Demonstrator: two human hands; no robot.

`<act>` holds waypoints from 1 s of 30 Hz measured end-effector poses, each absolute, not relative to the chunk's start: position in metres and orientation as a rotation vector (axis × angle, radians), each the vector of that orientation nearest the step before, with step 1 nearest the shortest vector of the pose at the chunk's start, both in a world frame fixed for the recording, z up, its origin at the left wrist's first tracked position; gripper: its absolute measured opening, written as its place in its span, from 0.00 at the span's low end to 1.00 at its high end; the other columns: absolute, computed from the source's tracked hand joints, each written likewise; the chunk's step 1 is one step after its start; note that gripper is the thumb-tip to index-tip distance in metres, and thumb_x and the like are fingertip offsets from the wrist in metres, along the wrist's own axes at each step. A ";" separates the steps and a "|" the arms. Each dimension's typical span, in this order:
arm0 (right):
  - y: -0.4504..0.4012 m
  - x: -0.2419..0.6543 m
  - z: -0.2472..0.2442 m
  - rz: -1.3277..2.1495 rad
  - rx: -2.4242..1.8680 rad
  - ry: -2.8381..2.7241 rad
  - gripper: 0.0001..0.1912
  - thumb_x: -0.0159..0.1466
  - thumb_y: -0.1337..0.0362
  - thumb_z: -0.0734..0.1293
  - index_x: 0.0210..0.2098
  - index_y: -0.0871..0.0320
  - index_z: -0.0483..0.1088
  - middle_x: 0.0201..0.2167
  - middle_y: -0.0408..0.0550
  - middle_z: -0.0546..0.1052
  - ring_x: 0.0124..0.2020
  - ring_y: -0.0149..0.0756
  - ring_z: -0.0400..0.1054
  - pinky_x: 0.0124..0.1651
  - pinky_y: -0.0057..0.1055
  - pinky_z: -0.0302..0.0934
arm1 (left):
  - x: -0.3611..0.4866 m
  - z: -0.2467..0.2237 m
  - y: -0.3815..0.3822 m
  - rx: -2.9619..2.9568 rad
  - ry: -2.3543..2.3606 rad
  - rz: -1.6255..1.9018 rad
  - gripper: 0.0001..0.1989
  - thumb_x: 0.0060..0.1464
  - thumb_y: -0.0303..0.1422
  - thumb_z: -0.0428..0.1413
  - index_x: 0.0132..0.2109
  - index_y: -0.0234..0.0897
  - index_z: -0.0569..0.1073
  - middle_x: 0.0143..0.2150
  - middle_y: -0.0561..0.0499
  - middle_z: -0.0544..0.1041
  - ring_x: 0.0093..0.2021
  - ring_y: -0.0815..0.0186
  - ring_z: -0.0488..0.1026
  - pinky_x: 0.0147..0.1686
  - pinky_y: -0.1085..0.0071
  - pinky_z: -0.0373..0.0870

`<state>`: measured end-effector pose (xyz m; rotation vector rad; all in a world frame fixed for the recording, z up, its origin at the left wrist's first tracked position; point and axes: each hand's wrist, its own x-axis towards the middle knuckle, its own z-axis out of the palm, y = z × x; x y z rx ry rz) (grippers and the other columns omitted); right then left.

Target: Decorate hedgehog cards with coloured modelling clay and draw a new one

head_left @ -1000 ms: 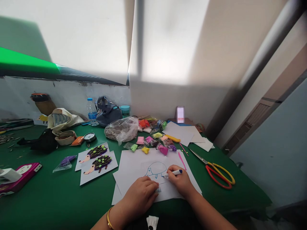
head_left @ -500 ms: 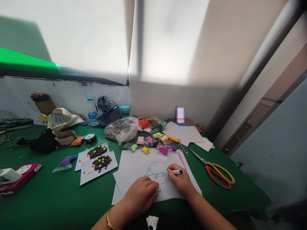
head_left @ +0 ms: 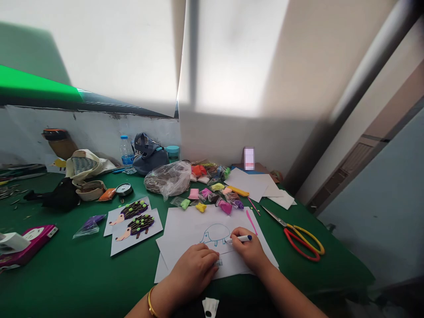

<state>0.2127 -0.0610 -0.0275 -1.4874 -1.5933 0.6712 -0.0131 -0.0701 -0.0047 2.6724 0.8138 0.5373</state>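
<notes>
My right hand [head_left: 250, 249] is closed around a white marker [head_left: 240, 239] with a dark blue end cap. Its tip meets the paper by the hind leg of a hedgehog outline [head_left: 216, 234], drawn in blue-green line with a pointed snout, a rounded back and short legs. This drawing is on a white sheet [head_left: 180, 221] lying over other sheets. My left hand [head_left: 195, 267] rests palm down on the sheet's lower part, its fingers stretched toward the drawing and holding nothing. To the left lie two cards [head_left: 135, 227] with clay hedgehogs in purple, green and peach.
Bagged coloured clay [head_left: 225, 206] lies beyond the sheet, beside a crumpled plastic bag [head_left: 168, 179]. Large scissors [head_left: 303, 238] with red and yellow handles lie at right. Spare paper [head_left: 253, 183] and a propped phone [head_left: 249, 158] are farther back. A magenta box [head_left: 33, 243] sits at far left.
The marker tip has shifted very slightly downward at the hind leg. My left hand and the sheet stay where they were.
</notes>
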 end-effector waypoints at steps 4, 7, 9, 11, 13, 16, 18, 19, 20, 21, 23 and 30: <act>-0.062 0.212 -0.027 0.692 -1.491 -1.588 0.09 0.60 0.63 0.61 0.26 0.57 0.70 0.26 0.44 0.75 0.30 0.37 0.68 0.33 0.29 0.58 | -0.013 -0.005 -0.070 2.672 0.814 0.544 0.11 0.59 0.27 0.52 0.49 0.40 0.73 0.45 0.49 0.80 0.45 0.58 0.73 0.47 0.61 0.72; -0.063 0.213 -0.026 0.702 -1.475 -1.570 0.10 0.61 0.62 0.61 0.26 0.57 0.69 0.25 0.44 0.74 0.29 0.37 0.68 0.33 0.29 0.58 | -0.013 -0.005 -0.070 2.673 0.814 0.542 0.11 0.59 0.27 0.52 0.48 0.40 0.72 0.45 0.49 0.80 0.45 0.59 0.73 0.47 0.61 0.72; -0.064 0.214 -0.025 0.700 -1.456 -1.539 0.10 0.62 0.61 0.61 0.27 0.57 0.69 0.25 0.44 0.74 0.30 0.37 0.68 0.34 0.29 0.59 | -0.013 -0.005 -0.070 2.673 0.812 0.541 0.11 0.59 0.27 0.53 0.48 0.40 0.72 0.45 0.49 0.79 0.45 0.59 0.73 0.47 0.61 0.72; -0.064 0.215 -0.023 0.686 -1.433 -1.503 0.11 0.63 0.59 0.60 0.29 0.57 0.70 0.27 0.44 0.74 0.31 0.37 0.69 0.35 0.29 0.60 | -0.013 -0.005 -0.069 2.678 0.802 0.547 0.11 0.59 0.27 0.52 0.48 0.40 0.72 0.45 0.49 0.79 0.45 0.59 0.73 0.47 0.61 0.72; -0.064 0.215 -0.022 0.667 -1.403 -1.484 0.12 0.65 0.57 0.60 0.33 0.57 0.70 0.30 0.45 0.74 0.33 0.38 0.69 0.37 0.30 0.61 | -0.013 -0.006 -0.069 2.684 0.799 0.560 0.11 0.59 0.27 0.52 0.48 0.40 0.72 0.45 0.49 0.79 0.46 0.59 0.73 0.48 0.61 0.72; -0.063 0.216 -0.022 0.645 -1.373 -1.462 0.13 0.66 0.54 0.60 0.38 0.57 0.71 0.33 0.47 0.76 0.36 0.39 0.70 0.39 0.30 0.62 | -0.014 -0.006 -0.068 2.691 0.812 0.591 0.12 0.58 0.27 0.53 0.48 0.40 0.73 0.44 0.49 0.79 0.46 0.58 0.73 0.48 0.60 0.72; -0.062 0.216 -0.024 0.650 -1.371 -1.436 0.14 0.66 0.53 0.61 0.41 0.57 0.71 0.35 0.48 0.76 0.36 0.40 0.71 0.39 0.31 0.63 | -0.014 -0.006 -0.068 2.694 0.817 0.615 0.12 0.57 0.26 0.53 0.48 0.39 0.73 0.44 0.48 0.79 0.47 0.58 0.73 0.48 0.60 0.73; -0.062 0.216 -0.025 0.658 -1.373 -1.424 0.15 0.66 0.53 0.61 0.41 0.57 0.71 0.36 0.48 0.77 0.36 0.40 0.71 0.38 0.31 0.64 | -0.014 -0.006 -0.068 2.696 0.817 0.629 0.12 0.57 0.26 0.53 0.48 0.39 0.73 0.44 0.48 0.79 0.47 0.57 0.73 0.49 0.59 0.73; -0.061 0.216 -0.027 0.667 -1.377 -1.416 0.16 0.65 0.52 0.61 0.42 0.57 0.71 0.36 0.49 0.77 0.36 0.40 0.71 0.38 0.31 0.64 | -0.014 -0.006 -0.068 2.698 0.817 0.644 0.12 0.57 0.25 0.53 0.47 0.39 0.73 0.44 0.48 0.79 0.48 0.57 0.73 0.49 0.59 0.72; -0.061 0.216 -0.028 0.671 -1.380 -1.409 0.16 0.65 0.52 0.61 0.42 0.57 0.71 0.37 0.49 0.77 0.35 0.40 0.71 0.37 0.31 0.64 | -0.015 -0.006 -0.068 2.699 0.822 0.659 0.12 0.57 0.25 0.53 0.47 0.39 0.73 0.44 0.47 0.79 0.48 0.57 0.72 0.50 0.59 0.72; -0.061 0.216 -0.030 0.678 -1.384 -1.405 0.17 0.65 0.51 0.61 0.42 0.57 0.71 0.37 0.50 0.77 0.35 0.40 0.71 0.37 0.32 0.64 | -0.017 -0.006 -0.069 2.696 0.838 0.694 0.11 0.57 0.26 0.53 0.46 0.39 0.73 0.45 0.47 0.78 0.49 0.57 0.72 0.50 0.58 0.72; -0.062 0.219 -0.023 0.698 -1.402 -1.381 0.16 0.64 0.52 0.61 0.41 0.57 0.70 0.36 0.49 0.76 0.34 0.40 0.69 0.38 0.32 0.63 | -0.024 0.006 -0.057 2.578 0.893 0.847 0.10 0.62 0.31 0.50 0.49 0.40 0.72 0.46 0.45 0.77 0.47 0.60 0.72 0.49 0.61 0.71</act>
